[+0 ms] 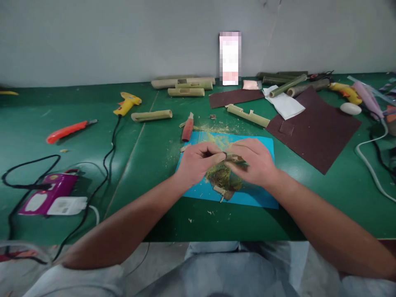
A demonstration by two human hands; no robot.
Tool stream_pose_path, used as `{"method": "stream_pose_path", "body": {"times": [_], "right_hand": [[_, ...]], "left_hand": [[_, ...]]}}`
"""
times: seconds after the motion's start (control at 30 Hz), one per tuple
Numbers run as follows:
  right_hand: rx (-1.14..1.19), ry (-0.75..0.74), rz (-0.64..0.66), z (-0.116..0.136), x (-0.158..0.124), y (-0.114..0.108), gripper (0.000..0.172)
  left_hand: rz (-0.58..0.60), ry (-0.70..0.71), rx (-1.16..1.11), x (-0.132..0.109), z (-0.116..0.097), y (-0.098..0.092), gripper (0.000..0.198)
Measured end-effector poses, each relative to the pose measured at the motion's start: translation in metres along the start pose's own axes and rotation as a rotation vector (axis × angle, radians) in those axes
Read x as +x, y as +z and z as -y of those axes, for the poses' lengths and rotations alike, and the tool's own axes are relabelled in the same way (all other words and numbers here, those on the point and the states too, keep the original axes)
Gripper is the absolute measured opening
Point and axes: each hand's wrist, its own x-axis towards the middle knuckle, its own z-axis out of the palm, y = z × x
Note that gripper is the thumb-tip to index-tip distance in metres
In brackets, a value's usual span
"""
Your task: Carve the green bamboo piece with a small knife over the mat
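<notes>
A: Where's the item in hand, pls?

B: Approx. centre: a short, narrow, tan-and-brown piece, prob. bamboo (pixel 234 158), held betw. both hands, just above a bright blue rectangular sheet (pixel 262 198) on a glossy green tabletop (pixel 148 165). Below it, a loose heap of yellow-green and brown shavings (pixel 220 176).

A: How would it handle?

B: My judgement: light & stiff, w/ little give. Dry surface, so prob. not slippery, tho' dust might cut the grip a bit. Thin edges could split or splinter if squeezed hard. Best hold: the two ends, thumb vs. fingertips, light pressure, middle unloaded.

A: And the fingers?

B: L hand (pixel 198 163): thumb & index nearly closed, narrow pinch at the piece's L end; other fingers curled, partly hidden. R hand (pixel 254 159): fingers arched over the R end, thumb underneath, small gap, piece betw. them. Can't tell exactly where the R fingertips press; the hand's own back covers them.

A: Anything nearby?

B: Yes. A short knife w/ a red handle (pixel 187 130) lies just beyond the L hand, blade pointing away. Farther back, R of centre, a pale, notched, half-round bamboo length (pixel 249 116), its R end by a large dark-brown flat sheet (pixel 321 132).
</notes>
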Motion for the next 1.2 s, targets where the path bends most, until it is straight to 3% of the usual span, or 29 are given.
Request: {"method": "stream_pose_path", "body": {"times": [0.1,0.23,0.33,0.43,0.5,0.7,1.0,1.2], "right_hand": [[-0.057,0.104,0.167,-0.006,0.002,-0.009,0.04],[-0.09,0.172,0.454,-0.017,0.005,-0.018,0.035],[-0.05,0.172,0.544,-0.023,0.004,-0.015,0.032],[-0.007,0.16,0.553,-0.025,0.001,-0.007,0.027],[0.018,0.16,0.54,-0.025,0.0,-0.002,0.022],[0.057,0.157,0.546,-0.027,-0.001,0.003,0.017],[0.041,0.157,0.532,-0.026,0.001,0.005,0.019],[-0.043,0.223,0.515,-0.019,0.002,0.007,0.014]], "left_hand": [[0.016,0.192,0.261,0.007,0.006,-0.013,0.011],[0.114,0.302,0.457,0.015,0.014,-0.027,0.01],[0.221,0.328,0.587,0.017,0.017,-0.032,0.014],[0.366,0.355,0.696,0.016,0.017,-0.033,0.02],[0.395,0.342,0.727,0.015,0.016,-0.033,0.022],[0.294,0.237,0.619,0.013,0.018,-0.029,0.017],[0.252,0.286,0.449,0.016,0.021,-0.03,0.011],[0.195,0.224,0.427,0.013,0.022,-0.028,0.013]]}}
